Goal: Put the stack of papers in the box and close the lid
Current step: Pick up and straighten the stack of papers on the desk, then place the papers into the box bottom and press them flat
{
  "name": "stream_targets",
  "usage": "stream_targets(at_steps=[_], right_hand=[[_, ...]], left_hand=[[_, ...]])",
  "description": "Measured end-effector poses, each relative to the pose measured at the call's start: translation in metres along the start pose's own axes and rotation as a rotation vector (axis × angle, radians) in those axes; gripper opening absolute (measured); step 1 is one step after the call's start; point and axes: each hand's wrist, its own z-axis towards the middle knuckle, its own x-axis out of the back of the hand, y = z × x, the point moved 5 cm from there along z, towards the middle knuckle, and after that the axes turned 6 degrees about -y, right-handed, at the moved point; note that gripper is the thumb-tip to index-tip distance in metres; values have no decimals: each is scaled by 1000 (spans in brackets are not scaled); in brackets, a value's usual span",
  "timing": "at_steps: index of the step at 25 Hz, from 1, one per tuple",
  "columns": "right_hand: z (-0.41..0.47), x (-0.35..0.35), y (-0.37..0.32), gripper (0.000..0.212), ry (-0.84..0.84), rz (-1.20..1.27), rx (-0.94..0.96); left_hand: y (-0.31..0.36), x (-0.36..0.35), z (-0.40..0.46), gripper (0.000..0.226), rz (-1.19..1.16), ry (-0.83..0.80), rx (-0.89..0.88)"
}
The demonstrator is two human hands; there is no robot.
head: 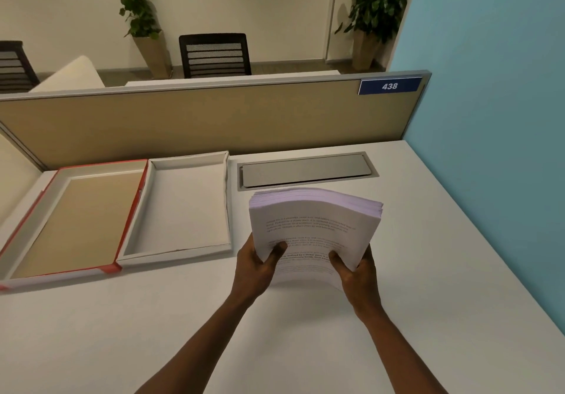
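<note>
Left hand [258, 266] and right hand [356, 271] gripping paper stack [315, 225], thumbs on top, above desk [153, 332].

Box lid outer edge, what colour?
Red, on the open lid lying left of the white box; head view.

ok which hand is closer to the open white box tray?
Left. The left hand grips the paper stack on its near-left edge, just right of the white box tray; the right hand holds the stack's far side.

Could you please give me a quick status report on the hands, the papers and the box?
Left hand and right hand grip the stack of papers, lifted. Box open, empty; lid alongside. Path clear.
</note>
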Motion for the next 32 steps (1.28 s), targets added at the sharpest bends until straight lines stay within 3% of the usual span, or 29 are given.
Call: stream_targets(at_steps=[6, 12, 17, 20, 23, 32], right_hand=[[10, 6, -1, 39, -24, -226, 13], [33, -18, -17, 30, -142, -333, -43], [39, -94, -13, 40, -322, -163, -224], [60, -153, -30, 46, -397, -150, -252], [93, -211, -47, 47, -430, -134, -295], [176, -333, -37, 51, -452, -265, -354]], left_hand=[[-3, 3, 1, 42, 123, -87, -4], [3, 42, 7, 49, 86, -42, 119], [1, 122, 4, 34, 39, 37, 276], [2, 178, 20, 36, 65, 50, 364], [4, 227, 53, 24, 65, 60, 460], [-21, 305, 139, 37, 213, 51, 573]])
